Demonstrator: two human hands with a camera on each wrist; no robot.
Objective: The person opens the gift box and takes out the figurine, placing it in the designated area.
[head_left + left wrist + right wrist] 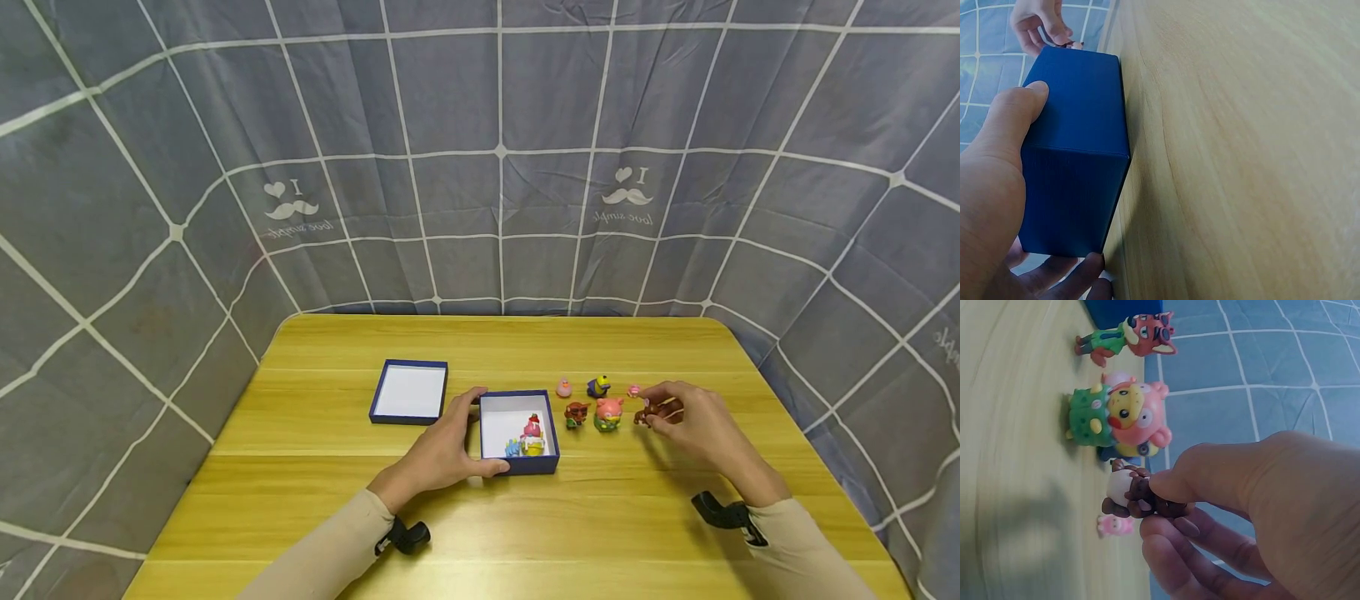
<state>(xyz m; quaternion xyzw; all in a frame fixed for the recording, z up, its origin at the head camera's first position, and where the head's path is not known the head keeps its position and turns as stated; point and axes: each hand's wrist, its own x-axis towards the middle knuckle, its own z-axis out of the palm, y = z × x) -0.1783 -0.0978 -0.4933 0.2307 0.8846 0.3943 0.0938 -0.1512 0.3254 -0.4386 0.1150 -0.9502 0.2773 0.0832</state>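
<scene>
My left hand (442, 450) grips the left side of an open blue box (536, 467), thumb on its front wall and fingers on the side and back. Inside the box are a pink-and-yellow figurine (533, 437) with a red top and a small light-blue figurine (512, 447). Between thumb and fingers, my right hand (693, 421) pinches a brown figurine (1129, 490) with a white belly. Whether its feet touch the table cannot be made out. Left of that hand stands a figurine in a pink hood and green outfit (1116, 412).
A fox figurine (576, 414), a pink duck-like figurine (564, 387), a yellow-and-dark-blue figurine (597, 386) and a tiny pink figurine (633, 390) stand right of the box. The white-lined box lid (408, 392) lies left on the wooden table (300, 467). A grey checked curtain (450, 100) surrounds the table.
</scene>
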